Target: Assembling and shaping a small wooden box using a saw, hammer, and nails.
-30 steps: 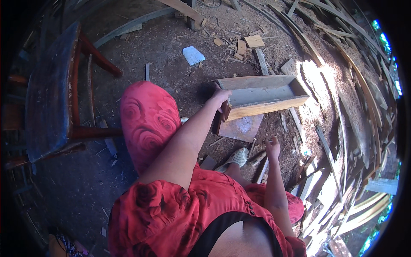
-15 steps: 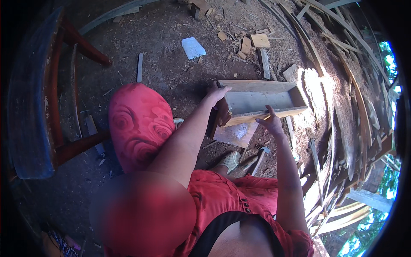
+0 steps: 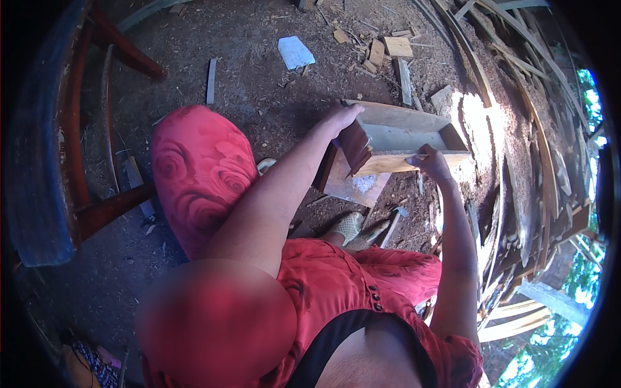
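Just above the dirt floor [image 3: 239, 58], abt mid-view, is the wooden drawer [image 3: 387, 163], open side up & a bit tilted, long sides running left to right, dark red-brown end at left. Both hands are clamped on it, well apart from each other. Left hand [image 3: 346, 118]: palm down on the far-left corner, fingers pointing right over the edge; fingertips partly hidden. Left arm [image 3: 275, 191] reaches out long, nearly straight, passing right of the raised knee in red floral cloth [image 3: 204, 161]. Right hand [image 3: 432, 163]: on the near long wall, past its middle toward the right, wrist bent left, fingers curled over the rim. Right forearm [image 3: 458, 258] runs away from the body, steeper than the left one. Flat board [image 3: 343, 184] w/ a whitish patch lies partly under the drawer; can't tell if they touch. Hammer-like tool [image 3: 392, 227] lies nearer, btwn slipper [image 3: 349, 226] & right forearm.
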Demonstrator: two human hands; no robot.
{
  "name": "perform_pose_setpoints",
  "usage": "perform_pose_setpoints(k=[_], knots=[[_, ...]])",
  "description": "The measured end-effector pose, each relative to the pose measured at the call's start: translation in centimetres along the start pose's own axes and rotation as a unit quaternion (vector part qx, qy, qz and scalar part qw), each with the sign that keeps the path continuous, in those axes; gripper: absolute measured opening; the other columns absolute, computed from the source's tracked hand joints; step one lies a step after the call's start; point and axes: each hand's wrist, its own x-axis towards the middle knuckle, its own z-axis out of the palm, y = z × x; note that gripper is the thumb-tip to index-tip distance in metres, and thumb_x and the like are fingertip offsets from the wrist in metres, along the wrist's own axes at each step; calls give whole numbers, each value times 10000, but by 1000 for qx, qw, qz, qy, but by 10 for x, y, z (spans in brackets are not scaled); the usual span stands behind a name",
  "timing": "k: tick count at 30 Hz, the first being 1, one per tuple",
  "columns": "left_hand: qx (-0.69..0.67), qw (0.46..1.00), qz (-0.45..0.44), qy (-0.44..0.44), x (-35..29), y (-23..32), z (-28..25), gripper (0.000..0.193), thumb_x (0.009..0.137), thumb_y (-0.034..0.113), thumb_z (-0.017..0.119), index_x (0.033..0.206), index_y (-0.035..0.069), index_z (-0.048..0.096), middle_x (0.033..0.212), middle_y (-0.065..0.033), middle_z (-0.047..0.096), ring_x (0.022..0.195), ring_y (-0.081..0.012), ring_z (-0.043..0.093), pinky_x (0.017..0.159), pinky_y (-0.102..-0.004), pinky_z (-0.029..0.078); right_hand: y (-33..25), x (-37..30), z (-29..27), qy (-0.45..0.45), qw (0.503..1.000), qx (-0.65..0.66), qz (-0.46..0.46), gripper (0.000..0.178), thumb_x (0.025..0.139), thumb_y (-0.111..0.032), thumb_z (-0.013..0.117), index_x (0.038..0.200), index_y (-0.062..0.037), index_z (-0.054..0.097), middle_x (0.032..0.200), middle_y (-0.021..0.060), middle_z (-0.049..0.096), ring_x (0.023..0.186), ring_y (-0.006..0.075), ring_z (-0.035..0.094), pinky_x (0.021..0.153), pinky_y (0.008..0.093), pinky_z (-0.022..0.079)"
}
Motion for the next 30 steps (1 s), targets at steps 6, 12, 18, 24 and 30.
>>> perform_pose_setpoints(k=[6, 12, 18, 24, 30], knots=[[-43, 978, -127, -157, -50, 13, -2, 646, 784, 538, 575, 1253, 102, 492, 1241, -192, 517, 1109, -363, 529, 785, -654, 456, -26, -35, -45, -104, 992, -22, 68, 603, 730, -438, 768, 1095, 14, 603, 760, 144, 656, 555, 166, 616, 436, 283, 470], [-26, 958, -201, -204, -60, -33, -4, 633, 852, 666, 381, 1196, 161, 544, 1145, -107, 599, 1028, -319, 599, 735, -593, 504, -40, -38, -57, -190, 974, -64, 102, 673, 712, -505, 769, 1148, -28, 582, 651, 145, 636, 528, 214, 644, 440, 334, 504], [4, 965, -200, -167, -67, -40, 2, 726, 868, 713, 291, 1244, 136, 518, 1189, -159, 580, 1071, -345, 579, 766, -586, 500, -53, -42, -67, -215, 974, -32, 68, 980, 674, -462, 782, 1448, -91, 310, 1132, 174, 624, 646, 252, 671, 485, 326, 531], [177, 984, 24, -14, -73, 17, -5, 714, 860, 590, 528, 1296, 27, 477, 1243, -174, 550, 1096, -283, 565, 873, -467, 459, -36, -5, -36, -86, 993, -77, 28, 861, 581, -689, 729, 1193, -93, 622, 1057, 146, 663, 795, 256, 685, 670, 348, 529], [398, 890, 185, -124, -101, 22, 7, 545, 873, 501, 572, 1065, -5, 636, 940, -117, 679, 821, -221, 631, 739, -340, 484, -52, 15, -18, -18, 983, -178, -42, 816, 585, -780, 638, 1138, -181, 669, 1052, 66, 677, 1058, 260, 610, 857, 388, 480]])
